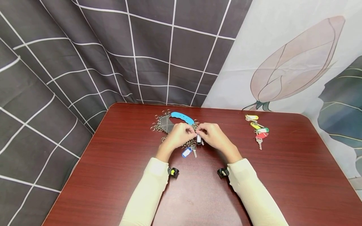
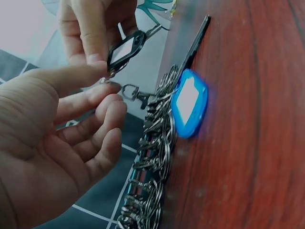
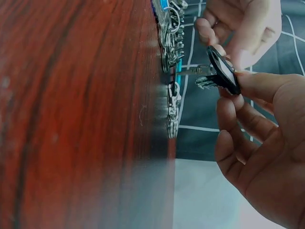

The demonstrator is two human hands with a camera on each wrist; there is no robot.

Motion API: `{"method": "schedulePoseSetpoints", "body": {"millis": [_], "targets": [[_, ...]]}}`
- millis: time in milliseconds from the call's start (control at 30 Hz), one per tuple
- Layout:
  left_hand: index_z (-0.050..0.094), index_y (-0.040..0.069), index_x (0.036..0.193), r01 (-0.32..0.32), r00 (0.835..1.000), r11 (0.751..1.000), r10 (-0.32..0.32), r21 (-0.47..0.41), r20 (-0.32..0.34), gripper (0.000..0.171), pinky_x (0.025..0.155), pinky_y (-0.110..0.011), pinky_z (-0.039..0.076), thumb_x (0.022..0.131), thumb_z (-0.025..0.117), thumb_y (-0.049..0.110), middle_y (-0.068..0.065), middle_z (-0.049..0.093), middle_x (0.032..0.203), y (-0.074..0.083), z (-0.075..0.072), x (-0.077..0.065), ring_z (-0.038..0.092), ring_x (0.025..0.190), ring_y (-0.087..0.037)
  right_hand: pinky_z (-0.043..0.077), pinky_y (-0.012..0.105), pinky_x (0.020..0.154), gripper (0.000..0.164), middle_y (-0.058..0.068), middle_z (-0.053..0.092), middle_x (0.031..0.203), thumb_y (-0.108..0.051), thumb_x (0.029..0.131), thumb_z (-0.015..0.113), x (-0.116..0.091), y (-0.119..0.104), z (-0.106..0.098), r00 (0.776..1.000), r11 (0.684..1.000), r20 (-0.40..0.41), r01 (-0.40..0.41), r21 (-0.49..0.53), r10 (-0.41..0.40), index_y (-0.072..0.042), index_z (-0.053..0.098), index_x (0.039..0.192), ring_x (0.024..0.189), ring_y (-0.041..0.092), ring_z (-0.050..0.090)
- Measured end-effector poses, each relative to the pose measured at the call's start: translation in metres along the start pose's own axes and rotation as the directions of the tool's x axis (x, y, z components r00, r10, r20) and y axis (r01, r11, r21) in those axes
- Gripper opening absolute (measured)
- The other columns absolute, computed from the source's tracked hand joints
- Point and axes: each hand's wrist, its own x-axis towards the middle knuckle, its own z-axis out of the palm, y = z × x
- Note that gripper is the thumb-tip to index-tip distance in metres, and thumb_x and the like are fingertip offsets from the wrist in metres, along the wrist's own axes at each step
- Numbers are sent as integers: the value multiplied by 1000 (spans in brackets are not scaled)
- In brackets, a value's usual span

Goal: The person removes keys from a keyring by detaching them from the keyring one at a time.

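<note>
A black key tag (image 1: 199, 140) with a white label is held between my two hands just above the table. My left hand (image 1: 180, 135) pinches the metal ring at the tag's end between thumb and forefinger. My right hand (image 1: 214, 136) pinches the black tag (image 3: 224, 71) near that same end, and a key (image 3: 206, 82) dangles beside it. Beneath the hands lies a ring of many small metal clasps (image 2: 155, 138) with split rings, fitted with a blue handle (image 1: 182, 117). On its near side hang a blue key tag (image 2: 190, 102) and a key (image 1: 194, 153). My hands hide part of the clasps.
At the right of the reddish-brown table (image 1: 118, 163) lies a row of keys with yellow, green and red tags (image 1: 262, 135). A dark checked curtain (image 1: 150, 40) and a pale flowered one (image 1: 297, 62) hang behind the table's far edge.
</note>
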Motion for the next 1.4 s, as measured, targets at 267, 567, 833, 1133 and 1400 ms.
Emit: {"method": "schedulePoseSetpoints", "body": {"millis": [267,567,833,1133,1400], "targets": [[74,10,81,-23,1000,1000,23,7,-12,13,67,-21,50,93,76,13,-3,70,79,0,1,0,60,71,-9,51,31,67,5,4,71,84,-8,95,72,0,-1,0,1000,1000,-7,4,-17,-4,-8,76,91,71,14,58],[74,9,79,-53,999,999,53,7,-11,13,68,-20,50,91,77,11,-3,70,81,0,0,0,59,73,-9,51,31,67,6,3,71,80,-8,94,73,0,1,-1,999,999,-34,-9,-38,8,-8,75,89,69,13,59],[76,13,81,4,1000,1000,-4,10,5,12,70,-22,52,92,77,15,0,72,80,-2,1,0,63,73,-8,52,33,69,5,4,72,82,-7,94,72,1,2,-2,1000,1000,-24,-16,-24,15,-7,76,90,71,15,61],[74,10,84,25,1000,1000,-25,-8,12,12,70,-22,51,95,73,16,-2,71,79,3,0,0,62,73,-10,51,32,69,6,3,72,84,-10,96,72,1,2,-1,1000,1000,-5,9,-26,-9,-9,75,90,72,14,59],[68,10,79,-29,1000,1000,29,-10,2,16,66,-21,48,94,75,11,-3,66,76,1,1,-1,57,70,-9,51,31,68,6,4,72,83,-8,95,73,0,1,-1,1000,999,-8,-20,-27,20,-8,76,91,71,14,59]]}}
